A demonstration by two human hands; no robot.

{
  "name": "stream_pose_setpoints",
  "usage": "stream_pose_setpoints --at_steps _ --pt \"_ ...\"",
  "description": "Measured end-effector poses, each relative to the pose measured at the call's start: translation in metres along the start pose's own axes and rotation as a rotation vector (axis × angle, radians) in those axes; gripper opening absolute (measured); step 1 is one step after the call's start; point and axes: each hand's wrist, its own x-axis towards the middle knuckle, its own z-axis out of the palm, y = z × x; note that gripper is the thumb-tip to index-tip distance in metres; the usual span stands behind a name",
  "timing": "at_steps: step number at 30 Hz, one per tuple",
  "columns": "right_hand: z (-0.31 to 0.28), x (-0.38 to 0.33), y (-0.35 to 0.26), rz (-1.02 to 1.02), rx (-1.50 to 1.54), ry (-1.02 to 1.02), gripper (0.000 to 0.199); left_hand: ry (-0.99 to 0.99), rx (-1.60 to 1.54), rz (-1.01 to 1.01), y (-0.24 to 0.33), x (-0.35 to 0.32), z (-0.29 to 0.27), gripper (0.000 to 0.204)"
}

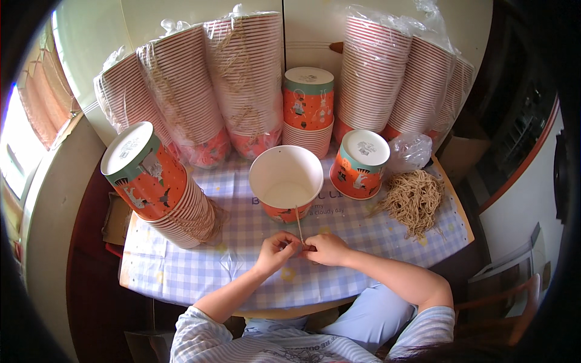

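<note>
My left hand (pixel 276 250) and my right hand (pixel 327 248) meet over the checked tablecloth (pixel 181 272), fingertips together, both pinching a thin tan cord (pixel 298 227). The cord runs up from my fingers into an upright, empty orange paper bucket (pixel 285 181) with a white inside, standing just beyond my hands.
A leaning stack of orange buckets (pixel 163 193) lies at the left. An upside-down bucket (pixel 359 164) stands at the right beside a pile of tan cords (pixel 413 199) and a crumpled plastic bag (pixel 409 151). Tall plastic-wrapped bucket stacks (pixel 242 78) line the back wall.
</note>
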Motion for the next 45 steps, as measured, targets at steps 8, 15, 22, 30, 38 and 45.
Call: stream_pose_setpoints --at_steps 8,15,22,30,38,45 --pt "0.003 -0.001 0.001 -0.106 -0.106 0.085 0.026 0.032 0.081 -0.025 0.002 0.003 0.006 0.014" --pt "0.001 0.0 0.001 -0.058 -0.085 0.042 0.025 0.038 0.097 -0.017 -0.007 0.003 -0.001 0.013" --pt "-0.003 -0.002 -0.002 -0.03 -0.08 0.005 0.023 0.061 0.207 0.017 0.003 0.002 -0.002 0.011" --pt "-0.001 -0.003 -0.003 -0.185 -0.084 -0.015 0.023 0.124 0.36 0.087 0.001 0.001 -0.001 0.01" --pt "-0.002 -0.005 -0.003 -0.203 -0.063 -0.022 0.025 0.191 0.304 0.117 0.002 0.003 0.0 0.009" --pt "0.002 -0.006 -0.008 -0.204 -0.074 -0.184 0.023 0.244 0.285 0.066 0.007 0.005 -0.003 0.009"
